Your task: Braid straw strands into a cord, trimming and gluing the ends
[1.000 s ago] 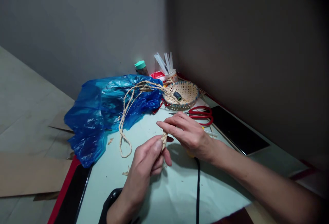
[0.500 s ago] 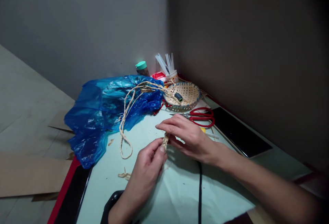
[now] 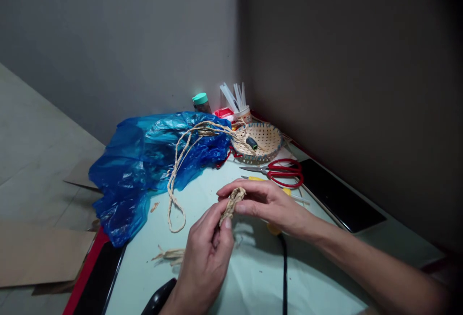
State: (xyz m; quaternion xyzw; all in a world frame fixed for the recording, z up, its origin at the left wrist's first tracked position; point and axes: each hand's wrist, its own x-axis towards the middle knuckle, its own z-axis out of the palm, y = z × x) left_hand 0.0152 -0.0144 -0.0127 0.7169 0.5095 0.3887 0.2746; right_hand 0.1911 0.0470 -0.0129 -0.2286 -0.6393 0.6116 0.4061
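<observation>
Braid of pale straw sits between your two hands, raised a little over the pale green table and slanting away from you to the right. Your left hand has its lower part, thumb on the near side and forefinger bent against it, the fingers drawn in narrow with the straw filling the gap. Your right hand is at the upper end: its thumb lies against the braid's side while the longer fingers arch over behind it, so you have it pinched there too, though how firmly I cannot tell. Judging from this, you are in the middle of shaping or tightening the plait, the left steadying and the right working the end. Your next move would call for a firm left pinch and small, careful work from the right thumb, so that the strands stay snug. Watch the loose straw just left of your left hand; whether it joins the braid is hidden by your palm. Past your right hand, the scissors with red handles lie within easy reach, and any trimming would mean letting that hand go first. The looped cord on the left, partly over the blue bag, is well apart from your grip.
</observation>
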